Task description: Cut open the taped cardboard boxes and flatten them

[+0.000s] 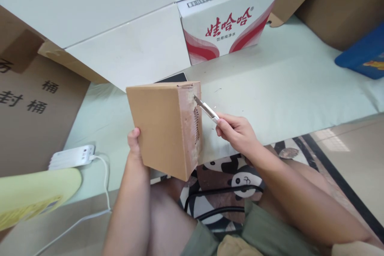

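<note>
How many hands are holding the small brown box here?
1. The left hand grips the box at its lower left edge; the right hand holds a cutter against its torn side.

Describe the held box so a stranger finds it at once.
Start at the white carton with red lettering; below it the left hand holds a small brown box, the right hand holding a knife to its torn side. Unlike the lettered carton at left, it is unprinted.
</note>
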### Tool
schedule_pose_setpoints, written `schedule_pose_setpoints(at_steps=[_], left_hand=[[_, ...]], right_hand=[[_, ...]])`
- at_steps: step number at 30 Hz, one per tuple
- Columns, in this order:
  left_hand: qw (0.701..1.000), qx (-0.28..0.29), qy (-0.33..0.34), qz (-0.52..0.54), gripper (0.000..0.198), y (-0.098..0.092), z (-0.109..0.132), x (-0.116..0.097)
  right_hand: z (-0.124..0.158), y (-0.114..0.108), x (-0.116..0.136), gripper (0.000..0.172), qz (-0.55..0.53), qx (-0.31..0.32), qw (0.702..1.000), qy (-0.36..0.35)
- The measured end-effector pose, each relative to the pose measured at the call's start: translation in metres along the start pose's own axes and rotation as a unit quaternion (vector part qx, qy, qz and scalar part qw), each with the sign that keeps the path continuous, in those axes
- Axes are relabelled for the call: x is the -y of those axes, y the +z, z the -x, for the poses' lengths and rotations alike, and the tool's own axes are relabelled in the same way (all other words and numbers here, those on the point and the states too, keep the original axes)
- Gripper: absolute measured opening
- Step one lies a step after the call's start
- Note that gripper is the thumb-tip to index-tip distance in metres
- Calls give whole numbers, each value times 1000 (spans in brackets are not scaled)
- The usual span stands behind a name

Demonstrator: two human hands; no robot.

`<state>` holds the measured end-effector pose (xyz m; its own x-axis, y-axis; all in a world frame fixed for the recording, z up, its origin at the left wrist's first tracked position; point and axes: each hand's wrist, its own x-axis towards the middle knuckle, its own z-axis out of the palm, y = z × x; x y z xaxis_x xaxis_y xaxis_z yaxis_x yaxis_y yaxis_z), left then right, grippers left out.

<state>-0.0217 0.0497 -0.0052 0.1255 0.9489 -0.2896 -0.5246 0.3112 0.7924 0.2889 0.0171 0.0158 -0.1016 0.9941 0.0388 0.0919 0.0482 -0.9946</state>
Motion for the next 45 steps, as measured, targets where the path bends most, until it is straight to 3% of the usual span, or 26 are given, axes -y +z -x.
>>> schedule_pose_setpoints(at_steps=[15, 27, 39, 45], left_hand=[[999, -51, 1, -14, 63, 2, 1, 1], [1000, 9, -1, -17, 59, 3, 0, 1], [1000, -5, -19, -2, 64, 2, 2, 3], [1000, 13, -12, -5, 66, 10, 3, 2]], right_hand=[[0, -1, 1, 42, -9, 5, 1000, -2], [1, 0, -3, 43, -16, 4, 1000, 3], [0, 0, -4, 42, -19, 7, 1000, -3], [1, 0, -5, 42, -17, 3, 1000, -3]])
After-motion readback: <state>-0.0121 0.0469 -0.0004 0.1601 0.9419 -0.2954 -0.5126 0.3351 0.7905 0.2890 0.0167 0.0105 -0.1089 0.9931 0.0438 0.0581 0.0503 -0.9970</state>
